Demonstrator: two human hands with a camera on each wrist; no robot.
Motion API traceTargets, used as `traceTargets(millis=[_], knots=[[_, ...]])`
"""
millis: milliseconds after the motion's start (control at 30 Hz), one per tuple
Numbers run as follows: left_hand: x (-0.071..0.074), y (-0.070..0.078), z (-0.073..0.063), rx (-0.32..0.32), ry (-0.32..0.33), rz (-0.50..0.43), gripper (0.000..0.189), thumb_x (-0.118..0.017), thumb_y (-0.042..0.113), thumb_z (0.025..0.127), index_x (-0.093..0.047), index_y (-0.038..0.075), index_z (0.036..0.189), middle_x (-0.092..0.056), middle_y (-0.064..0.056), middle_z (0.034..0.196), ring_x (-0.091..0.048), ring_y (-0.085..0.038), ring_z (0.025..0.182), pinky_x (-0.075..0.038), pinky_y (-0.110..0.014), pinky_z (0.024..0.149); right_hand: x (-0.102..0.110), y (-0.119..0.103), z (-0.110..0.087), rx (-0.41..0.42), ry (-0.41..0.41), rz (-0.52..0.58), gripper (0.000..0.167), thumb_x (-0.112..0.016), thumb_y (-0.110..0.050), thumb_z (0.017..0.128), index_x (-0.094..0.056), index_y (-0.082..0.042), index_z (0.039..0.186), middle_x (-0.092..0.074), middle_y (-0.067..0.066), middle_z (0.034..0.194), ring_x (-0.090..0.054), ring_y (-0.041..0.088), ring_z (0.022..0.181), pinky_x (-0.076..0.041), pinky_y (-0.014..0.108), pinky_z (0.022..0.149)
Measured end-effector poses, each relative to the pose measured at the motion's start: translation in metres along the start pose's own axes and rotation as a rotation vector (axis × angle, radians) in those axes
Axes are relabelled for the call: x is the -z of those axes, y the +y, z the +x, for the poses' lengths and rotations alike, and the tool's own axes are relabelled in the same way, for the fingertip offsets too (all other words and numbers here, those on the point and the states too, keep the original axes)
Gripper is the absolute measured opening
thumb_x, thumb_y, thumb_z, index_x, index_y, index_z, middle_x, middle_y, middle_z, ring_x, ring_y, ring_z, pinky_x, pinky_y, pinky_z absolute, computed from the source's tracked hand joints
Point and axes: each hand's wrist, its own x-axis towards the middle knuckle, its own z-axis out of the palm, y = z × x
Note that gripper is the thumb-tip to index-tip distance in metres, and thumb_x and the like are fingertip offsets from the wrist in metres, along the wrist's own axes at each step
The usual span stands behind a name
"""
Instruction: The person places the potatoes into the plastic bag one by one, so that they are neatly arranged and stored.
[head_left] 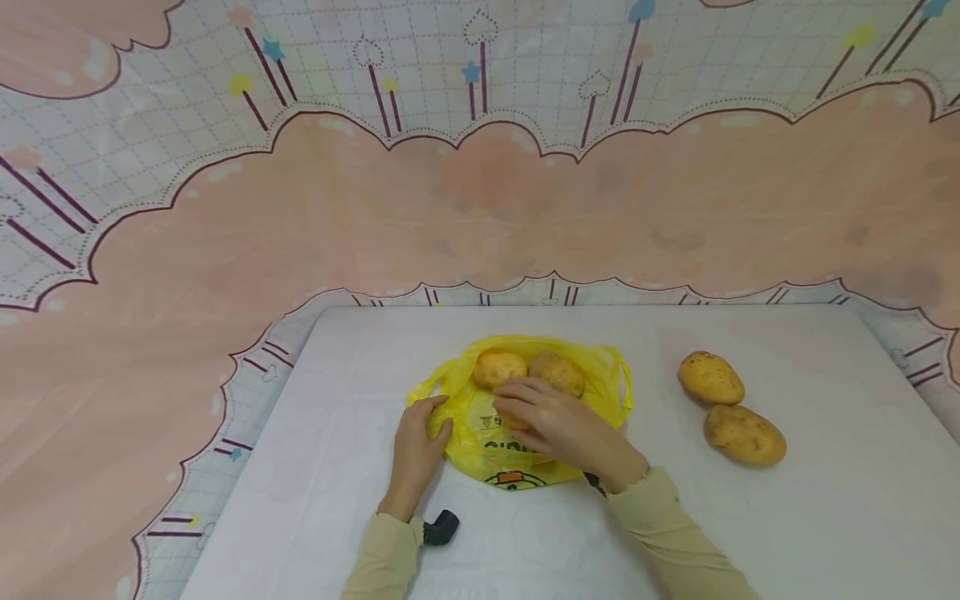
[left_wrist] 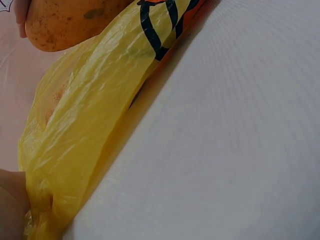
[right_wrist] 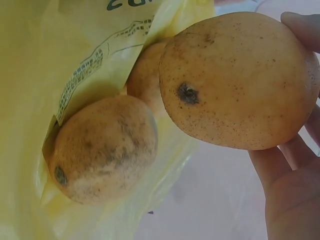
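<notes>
A yellow plastic bag [head_left: 468,454] with dark print lies on the table, its mouth spread at the top. Two potatoes are in it: a lighter one [head_left: 498,368] at left and a browner one [head_left: 557,373] beside it. My right hand [head_left: 566,425] grips a third potato [right_wrist: 235,80] above the bag, fingers and thumb round its end. In the head view that potato is mostly hidden under the fingers. At the bag's left edge, my left hand [head_left: 416,450] holds the plastic, which bunches beside it in the left wrist view.
Two more potatoes, an upper one [head_left: 711,378] and a lower one [head_left: 746,435], lie together right of the bag on the white table [head_left: 832,517]. A black wrist device [head_left: 441,528] sticks out by the left sleeve. A patterned cloth [head_left: 450,208] hangs behind the table.
</notes>
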Motion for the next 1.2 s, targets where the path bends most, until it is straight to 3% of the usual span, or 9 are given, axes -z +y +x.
traceTargets(millis=[733, 1200], knots=[[-0.001, 0.002, 0.0, -0.005, 0.015, 0.019, 0.036, -0.07, 0.009, 0.091, -0.064, 0.006, 0.126, -0.063, -0.013, 0.127, -0.055, -0.032, 0.122, -0.044, -0.048, 0.106, -0.027, 0.002, 0.011, 0.046, -0.027, -0.004, 0.042, -0.076, -0.014, 0.088, -0.065, -0.006, 0.128, -0.061, 0.007, 0.135, -0.052, 0.022, 0.13, -0.046, 0.032, 0.108], [-0.001, 0.001, -0.001, -0.015, 0.029, 0.014, 0.035, -0.071, 0.008, 0.09, -0.065, 0.005, 0.124, -0.064, -0.014, 0.125, -0.056, -0.032, 0.12, -0.044, -0.049, 0.105, -0.04, -0.001, 0.018, 0.047, -0.043, -0.095, 0.04, -0.075, -0.016, 0.089, -0.066, -0.01, 0.127, -0.062, 0.002, 0.133, -0.053, 0.019, 0.129, -0.043, 0.029, 0.11]])
